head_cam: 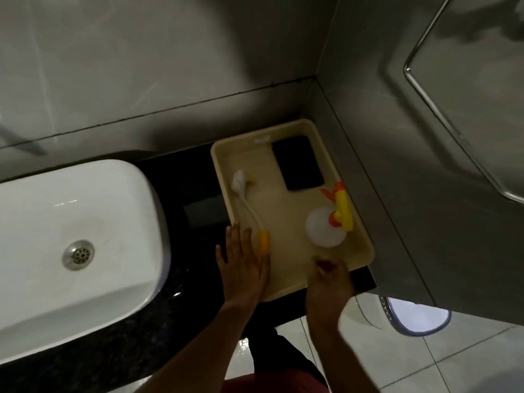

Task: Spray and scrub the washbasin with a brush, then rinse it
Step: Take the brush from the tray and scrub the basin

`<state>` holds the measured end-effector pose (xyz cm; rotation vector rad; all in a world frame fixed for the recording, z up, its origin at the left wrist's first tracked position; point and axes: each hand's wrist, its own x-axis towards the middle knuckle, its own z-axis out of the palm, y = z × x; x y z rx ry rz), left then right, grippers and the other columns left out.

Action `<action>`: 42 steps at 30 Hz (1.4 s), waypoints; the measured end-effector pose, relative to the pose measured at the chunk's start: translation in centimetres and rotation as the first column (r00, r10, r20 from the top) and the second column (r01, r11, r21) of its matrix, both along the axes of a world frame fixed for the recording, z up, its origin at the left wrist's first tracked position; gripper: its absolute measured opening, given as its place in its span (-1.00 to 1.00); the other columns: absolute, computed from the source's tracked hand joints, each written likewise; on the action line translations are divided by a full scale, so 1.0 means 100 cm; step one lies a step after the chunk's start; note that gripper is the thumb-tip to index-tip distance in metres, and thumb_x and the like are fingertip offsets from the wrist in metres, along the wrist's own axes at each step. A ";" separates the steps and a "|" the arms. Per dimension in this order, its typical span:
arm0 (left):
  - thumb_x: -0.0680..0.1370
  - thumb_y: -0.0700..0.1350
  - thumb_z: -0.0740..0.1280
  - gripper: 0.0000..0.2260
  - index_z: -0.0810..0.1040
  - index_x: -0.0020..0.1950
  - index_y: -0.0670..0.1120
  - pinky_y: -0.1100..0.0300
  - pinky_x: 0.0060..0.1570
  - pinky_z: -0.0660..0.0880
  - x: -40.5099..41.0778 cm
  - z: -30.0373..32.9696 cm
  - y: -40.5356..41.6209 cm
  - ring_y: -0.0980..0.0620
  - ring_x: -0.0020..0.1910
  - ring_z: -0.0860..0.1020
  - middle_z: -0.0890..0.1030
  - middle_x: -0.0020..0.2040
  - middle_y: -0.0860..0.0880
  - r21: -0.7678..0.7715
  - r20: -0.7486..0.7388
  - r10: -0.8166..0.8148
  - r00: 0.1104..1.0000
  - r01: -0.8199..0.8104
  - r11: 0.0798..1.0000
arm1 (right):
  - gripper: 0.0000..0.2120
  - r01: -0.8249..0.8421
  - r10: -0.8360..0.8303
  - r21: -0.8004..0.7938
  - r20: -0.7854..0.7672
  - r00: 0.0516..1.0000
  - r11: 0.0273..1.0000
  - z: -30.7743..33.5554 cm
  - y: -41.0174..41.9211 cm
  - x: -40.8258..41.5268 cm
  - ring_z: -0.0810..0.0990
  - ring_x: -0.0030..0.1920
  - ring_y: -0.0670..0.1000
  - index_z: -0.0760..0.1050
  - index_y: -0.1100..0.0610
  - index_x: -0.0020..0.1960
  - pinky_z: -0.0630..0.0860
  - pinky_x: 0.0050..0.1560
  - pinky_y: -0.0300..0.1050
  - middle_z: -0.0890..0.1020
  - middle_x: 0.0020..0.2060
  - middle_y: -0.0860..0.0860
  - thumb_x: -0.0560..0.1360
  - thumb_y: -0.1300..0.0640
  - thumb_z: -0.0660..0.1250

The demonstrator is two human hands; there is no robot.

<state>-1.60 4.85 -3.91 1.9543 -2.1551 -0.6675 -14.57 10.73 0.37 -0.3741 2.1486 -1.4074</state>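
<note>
With the left hand [244, 262] flat, empty beside the brush handle [264, 241] and the right hand [330, 275] (blurred, grip unclear) below the spray bottle [326, 226], a hasty grab could topple it.

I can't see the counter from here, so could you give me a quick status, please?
Left hand open, beside brush. Right hand blurred, empty near spray bottle. Both in tray. Washbasin untouched.

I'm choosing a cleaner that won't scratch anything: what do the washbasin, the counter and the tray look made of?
Washbasin: glazed white ceramic, judging by its glossy, smooth surface. Counter: polished dark speckled stone, probably granite; it reflects light. Tray: matte beige plastic, going by its moulded rounded rim.
</note>
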 end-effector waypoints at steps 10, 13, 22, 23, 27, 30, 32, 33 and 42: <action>0.60 0.25 -0.06 -0.33 0.14 0.62 -0.10 -0.12 0.59 0.00 0.021 -0.007 -0.003 0.00 0.64 -0.05 0.00 0.67 -0.04 0.016 -0.086 -0.043 0.995 0.045 0.999 | -0.76 -0.531 0.607 0.502 0.015 0.795 0.683 -0.043 -0.085 0.027 0.57 -0.27 -0.01 0.53 0.02 -0.19 0.46 -0.28 -0.16 0.58 -0.30 -0.06 0.34 -0.10 0.51; 0.60 0.29 -0.06 -0.32 0.01 0.64 -0.04 -0.12 0.59 -0.03 0.030 0.009 -0.010 0.08 0.63 -0.16 -0.11 0.64 0.07 -0.010 -0.154 -0.064 0.986 0.063 0.998 | -0.83 -0.568 0.660 0.518 0.007 0.751 0.640 -0.043 -0.091 0.026 0.63 -0.30 0.03 0.60 0.06 -0.23 0.56 -0.30 -0.12 0.64 -0.34 -0.04 0.38 -0.04 0.44; 0.62 0.05 0.20 -0.45 0.30 0.50 -0.26 -0.15 0.49 0.28 0.264 0.107 -0.083 -0.27 0.50 0.35 0.41 0.49 -0.28 -0.478 -0.293 0.198 0.935 -0.323 0.817 | -0.91 -0.403 0.396 -0.084 0.450 0.801 0.911 0.003 -0.099 0.033 0.36 -0.65 -0.03 0.53 0.17 -0.07 0.29 -0.63 -0.26 0.51 -0.36 0.14 0.54 0.29 0.27; 0.61 0.05 0.19 -0.45 0.32 0.48 -0.27 -0.20 0.46 0.31 0.305 0.108 -0.079 -0.30 0.47 0.38 0.44 0.46 -0.29 -0.451 -0.235 0.292 0.927 -0.370 0.813 | -0.87 -0.392 0.422 -0.166 0.461 0.781 0.905 0.011 -0.099 0.036 0.33 -0.66 -0.04 0.56 0.11 -0.10 0.25 -0.61 -0.27 0.51 -0.40 0.10 0.55 0.26 0.27; 0.60 0.19 0.07 -0.43 0.36 0.46 -0.16 -0.28 0.43 0.28 0.433 0.096 -0.041 -0.22 0.50 0.35 0.42 0.48 -0.21 -0.333 0.084 0.454 0.887 -0.404 0.852 | -0.75 -0.518 0.613 -0.328 0.415 0.672 0.790 0.046 -0.098 0.069 0.26 -0.63 -0.07 0.60 0.06 0.04 0.21 -0.55 -0.27 0.37 -0.57 -0.06 0.59 -0.07 0.23; 0.58 0.23 0.07 -0.43 0.37 0.44 -0.12 -0.32 0.44 0.21 0.483 0.081 -0.023 -0.18 0.52 0.30 0.39 0.50 -0.17 -0.254 0.255 0.401 0.880 -0.339 0.906 | -0.71 -0.771 0.786 -0.156 0.162 0.597 0.618 0.066 -0.100 0.123 0.37 -0.58 -0.10 0.57 0.06 -0.11 0.31 -0.59 -0.25 0.45 -0.55 -0.06 0.52 -0.17 0.31; 0.58 0.21 0.17 -0.47 0.38 0.44 -0.10 -0.34 0.44 0.20 0.498 0.076 -0.022 -0.15 0.53 0.30 0.38 0.51 -0.14 -0.221 0.284 0.369 0.885 -0.314 0.923 | -0.72 -0.898 0.901 -0.075 0.036 0.432 0.434 0.073 -0.104 0.166 0.44 -0.53 -0.12 0.50 0.05 -0.17 0.37 -0.53 -0.27 0.50 -0.51 -0.06 0.51 -0.16 0.29; 0.58 0.18 0.24 -0.48 0.37 0.43 -0.08 -0.36 0.44 0.21 0.502 0.074 -0.023 -0.14 0.52 0.31 0.37 0.52 -0.13 -0.208 0.284 0.354 0.891 -0.303 0.930 | -0.74 -0.935 0.935 -0.022 0.005 0.353 0.353 0.073 -0.108 0.186 0.47 -0.50 -0.14 0.48 0.03 -0.19 0.39 -0.47 -0.27 0.52 -0.48 -0.06 0.52 -0.15 0.28; 0.50 0.29 0.07 -0.34 0.41 0.42 -0.12 -0.31 0.40 0.29 0.510 0.067 -0.026 -0.18 0.52 0.30 0.36 0.51 -0.15 -0.142 0.159 0.286 0.945 -0.265 0.954 | -0.66 -0.694 0.979 0.711 -0.199 -0.048 0.111 0.066 -0.153 0.282 0.61 -0.01 0.24 0.34 0.20 0.24 0.57 -0.04 0.05 0.60 0.01 0.22 0.61 -0.03 0.19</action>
